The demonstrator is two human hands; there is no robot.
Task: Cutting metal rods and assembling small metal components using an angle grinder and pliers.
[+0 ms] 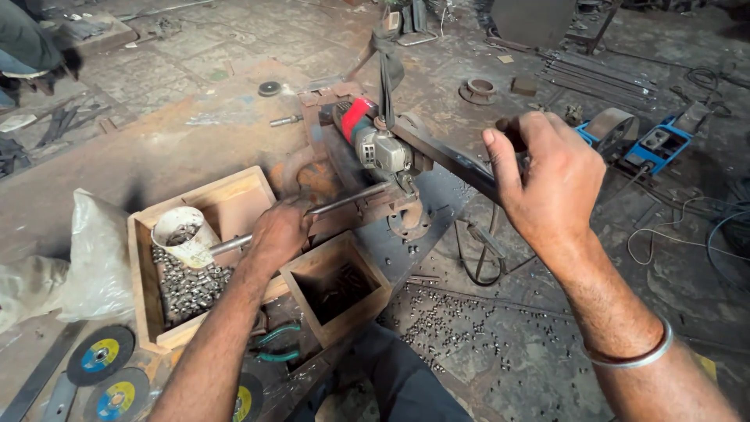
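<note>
left hand [277, 234] closed around a thin steel rod [344, 202], feeding it under the mounted angle grinder [375, 141] (a makeshift chop saw), while the right hand [547, 184] wraps its lever handle [453, 160] for downward leverage.

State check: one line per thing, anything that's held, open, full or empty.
left hand: closed on the metal rod, holding it into the cutter
right hand: gripping the lever handle, raised
angle grinder: mounted on the lever, above the rod
large wooden box: open, partly filled with small cut metal pieces
small wooden box: open, a few pieces inside
white cup: tilted in the large box, pieces inside
cutting discs: lying flat, loose
</note>
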